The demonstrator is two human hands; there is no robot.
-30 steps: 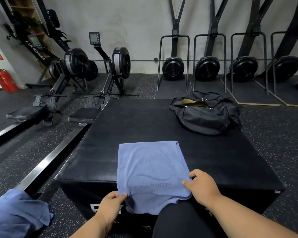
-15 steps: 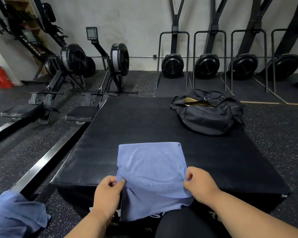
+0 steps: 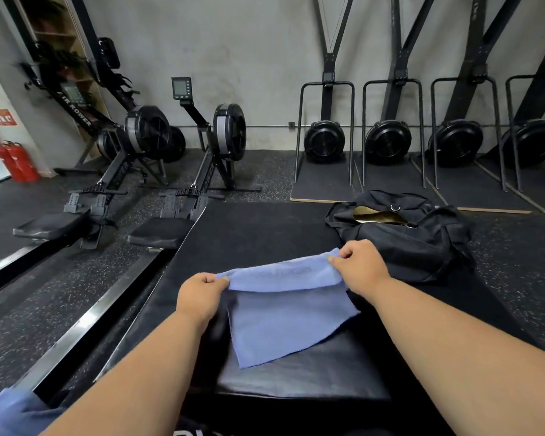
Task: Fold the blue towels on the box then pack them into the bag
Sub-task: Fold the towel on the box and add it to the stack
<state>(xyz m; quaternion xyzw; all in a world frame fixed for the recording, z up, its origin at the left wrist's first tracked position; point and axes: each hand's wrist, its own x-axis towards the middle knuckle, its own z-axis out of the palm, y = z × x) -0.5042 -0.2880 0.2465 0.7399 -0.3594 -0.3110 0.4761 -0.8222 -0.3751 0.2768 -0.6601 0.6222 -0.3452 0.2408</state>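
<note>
- Head view: the near edge of the towel (image 3: 291, 322), which a moment ago hung over the front of the box (image 3: 258, 228), is now lifted and carried away from the person, so that the cloth doubles over itself.
- The left hand (image 3: 202, 297) pinches the left corner of that raised edge between thumb and curled fingers; half a second ago it held the same corner low by the box front.
- The right hand (image 3: 361, 265) has likewise moved forward and grips the right corner, fingers closed on the cloth, a little farther from the person than the left.
- The upper layer runs as a band between the two hands, with its faint lettering now upside down; the lower layer lies flat on the box below it, its near corner reaching toward the front edge.
- I judge this to be a fold in progress: the raised edge is not yet laid down or lined up with the far edge.
- The bag (image 3: 403, 240) sits at the far right of the box, just beyond the right hand, with its top open and a pale lining showing, so it looks ready for packing.
- More blue cloth (image 3: 10, 413) shows at the bottom left, off the box; it is probably another towel waiting to be folded.
</note>
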